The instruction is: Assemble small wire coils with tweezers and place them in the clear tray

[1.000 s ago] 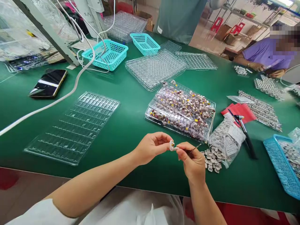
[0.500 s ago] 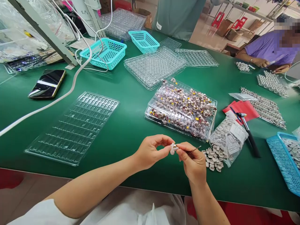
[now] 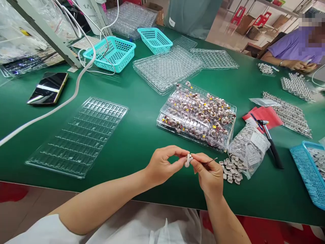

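Observation:
A small white earbud with a stem is pinched between the thumb and forefinger of my left hand. The fingertips of my right hand close on the same earbud from the other side. Thin metal tweezers also lie in my right hand, their tip pointing out to the right; the rest is hidden by the fingers. Beyond both hands, stacked clear trays carry many earbud parts with red wires and yellow tabs. Loose white shell pieces are heaped right of my right hand.
A bag of shells, a black-handled hammer and a blue basket stand at right. At left are a clear tray, a phone and a white cable. A co-worker sits at far right.
The earbud has turned slightly between my fingertips, and both hands stay together in nearly the same place. The view has tilted down a little. The co-worker's hands have come closer together.

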### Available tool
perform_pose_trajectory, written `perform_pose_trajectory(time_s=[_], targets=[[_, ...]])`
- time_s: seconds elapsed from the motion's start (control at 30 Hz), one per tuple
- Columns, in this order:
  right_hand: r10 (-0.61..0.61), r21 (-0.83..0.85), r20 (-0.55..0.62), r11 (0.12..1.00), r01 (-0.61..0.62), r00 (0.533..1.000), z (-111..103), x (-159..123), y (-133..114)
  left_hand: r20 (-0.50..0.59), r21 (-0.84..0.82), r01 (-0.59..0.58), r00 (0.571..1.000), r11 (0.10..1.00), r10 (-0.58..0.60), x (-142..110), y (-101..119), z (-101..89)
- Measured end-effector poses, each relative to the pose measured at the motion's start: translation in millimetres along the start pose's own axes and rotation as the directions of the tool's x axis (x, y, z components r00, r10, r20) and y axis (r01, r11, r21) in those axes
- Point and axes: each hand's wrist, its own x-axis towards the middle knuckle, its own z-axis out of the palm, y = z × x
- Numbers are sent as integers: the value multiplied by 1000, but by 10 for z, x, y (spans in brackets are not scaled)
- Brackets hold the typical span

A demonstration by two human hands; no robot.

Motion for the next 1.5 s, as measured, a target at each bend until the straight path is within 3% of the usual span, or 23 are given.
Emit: perform_pose_trajectory(time_s=[0.5, 0.93, 1.33, 1.5], targets=[[68, -33, -52, 997, -69, 996, 19, 9, -12, -3, 43, -72, 997, 996, 72, -13, 3, -1], [258, -30, -22, 965, -259, 966, -57, 29, -25, 57, 61, -200, 979, 978, 197, -12, -71, -6], [217, -126, 8, 969, -215, 976, -86, 72, -61, 143, 125, -226, 968, 966, 207, -46, -112, -23], [182, -226, 5, 958, -176, 983, -88, 76, -110, 149, 109, -157, 979, 982, 140, -46, -77, -8]])
